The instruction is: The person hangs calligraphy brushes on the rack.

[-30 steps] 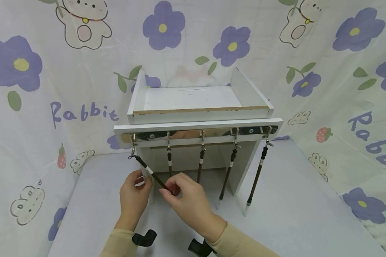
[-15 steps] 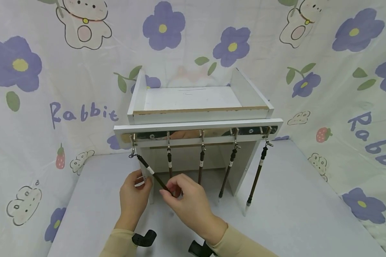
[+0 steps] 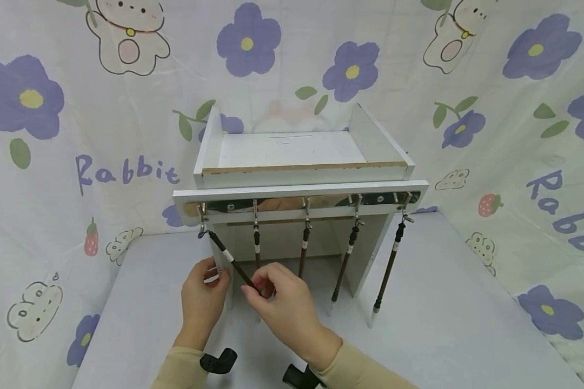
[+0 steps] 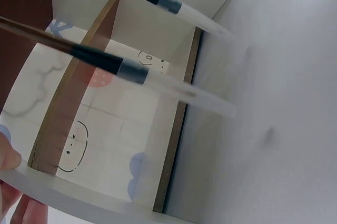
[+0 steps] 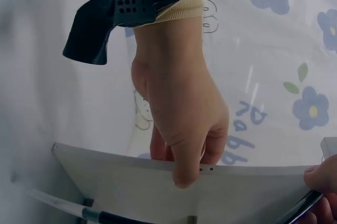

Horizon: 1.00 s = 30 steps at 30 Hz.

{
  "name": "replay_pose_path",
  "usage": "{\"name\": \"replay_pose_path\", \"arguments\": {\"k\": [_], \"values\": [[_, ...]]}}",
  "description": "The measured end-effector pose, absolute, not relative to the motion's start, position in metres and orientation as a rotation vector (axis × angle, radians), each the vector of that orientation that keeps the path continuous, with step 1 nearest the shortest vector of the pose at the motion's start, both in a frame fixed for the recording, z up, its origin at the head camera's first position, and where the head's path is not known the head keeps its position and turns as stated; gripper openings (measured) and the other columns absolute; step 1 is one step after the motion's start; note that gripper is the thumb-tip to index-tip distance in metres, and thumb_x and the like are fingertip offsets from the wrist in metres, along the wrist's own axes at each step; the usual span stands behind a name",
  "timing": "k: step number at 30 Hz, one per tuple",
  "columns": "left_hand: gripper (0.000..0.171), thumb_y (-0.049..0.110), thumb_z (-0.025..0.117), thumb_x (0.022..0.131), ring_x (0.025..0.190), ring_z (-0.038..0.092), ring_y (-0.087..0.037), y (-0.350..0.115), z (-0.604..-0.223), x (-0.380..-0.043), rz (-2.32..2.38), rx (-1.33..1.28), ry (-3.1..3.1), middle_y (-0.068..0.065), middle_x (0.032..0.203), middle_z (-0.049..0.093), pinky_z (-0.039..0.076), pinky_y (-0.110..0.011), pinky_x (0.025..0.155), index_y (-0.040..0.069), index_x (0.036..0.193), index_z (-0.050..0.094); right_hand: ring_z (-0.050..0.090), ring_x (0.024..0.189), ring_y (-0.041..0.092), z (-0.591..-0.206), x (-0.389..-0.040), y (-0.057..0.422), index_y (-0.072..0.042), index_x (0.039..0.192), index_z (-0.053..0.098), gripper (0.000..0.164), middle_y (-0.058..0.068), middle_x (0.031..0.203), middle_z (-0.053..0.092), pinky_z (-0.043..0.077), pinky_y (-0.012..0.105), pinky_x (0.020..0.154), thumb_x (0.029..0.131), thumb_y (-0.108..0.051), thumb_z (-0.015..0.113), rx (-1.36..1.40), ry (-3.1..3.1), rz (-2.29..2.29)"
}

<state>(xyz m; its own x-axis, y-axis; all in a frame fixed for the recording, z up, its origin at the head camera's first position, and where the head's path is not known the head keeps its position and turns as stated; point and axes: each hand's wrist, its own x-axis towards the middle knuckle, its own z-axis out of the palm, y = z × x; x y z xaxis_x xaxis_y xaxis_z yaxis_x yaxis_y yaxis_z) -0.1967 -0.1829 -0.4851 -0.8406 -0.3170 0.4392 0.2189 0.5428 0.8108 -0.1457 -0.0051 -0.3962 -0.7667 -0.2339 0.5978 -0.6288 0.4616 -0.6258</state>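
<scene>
My right hand [image 3: 289,308] pinches the lower part of a dark-handled paintbrush [image 3: 226,255] with a white band. The brush slants down to the right from the leftmost hook [image 3: 201,216], its cord loop at the hook's curl. My fingers hide its lower end. My left hand [image 3: 204,300] grips the left side panel of a white wooden stand, thumb on one face and fingers on the other; the right wrist view shows this left hand [image 5: 181,108] on the panel [image 5: 121,176]. In the left wrist view, brushes [image 4: 100,58] with clear caps hang across the stand.
Several more brushes [image 3: 342,265] hang along the metal hook rail [image 3: 282,203]. Above the rail is a shallow open tray top [image 3: 302,175]. The stand is on a pale tabletop [image 3: 448,302], before a flowered cloth backdrop [image 3: 282,102]. Black camera mounts [image 3: 218,361] sit at both wrists.
The held brush's upper end and cord loop have shifted slightly up and right at the leftmost hook. Both hands stay almost in place.
</scene>
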Motion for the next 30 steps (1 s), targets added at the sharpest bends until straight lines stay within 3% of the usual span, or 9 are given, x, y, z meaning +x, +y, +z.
{"name": "replay_pose_path", "arguments": {"k": [11,23,30], "values": [[0.024,0.021,0.064,0.079,0.082,0.060,-0.009,-0.1828,-0.4854,-0.1970,-1.275,0.082,-2.221,0.005,0.095,0.060,0.052,-0.018,0.065,0.018,0.103,0.060,0.046,0.063,0.002,-0.3977,-0.1428,-0.0074,-0.021,0.081,0.055,0.012,-0.013,0.076,0.049,0.042,0.013,0.052,0.079,-0.022,0.066,0.717,-2.261,1.255],[0.027,0.023,0.064,0.080,0.083,0.061,-0.013,-0.1823,-0.4869,-0.1962,-1.287,0.079,-2.234,0.001,0.099,0.060,0.054,-0.025,0.067,0.017,0.107,0.059,0.048,0.067,0.002,-0.3979,-0.1420,-0.0053,-0.020,0.084,0.057,0.011,-0.013,0.078,0.049,0.046,0.017,0.053,0.079,-0.020,0.066,0.736,-2.216,1.233],[0.027,0.024,0.064,0.080,0.083,0.061,-0.012,-0.1831,-0.4870,-0.1968,-1.275,0.089,-2.240,0.003,0.097,0.060,0.054,-0.024,0.066,0.018,0.106,0.059,0.047,0.066,0.002,-0.3979,-0.1419,-0.0067,-0.019,0.084,0.056,0.011,-0.012,0.078,0.048,0.041,0.010,0.053,0.079,-0.020,0.066,0.757,-2.213,1.213]]}}
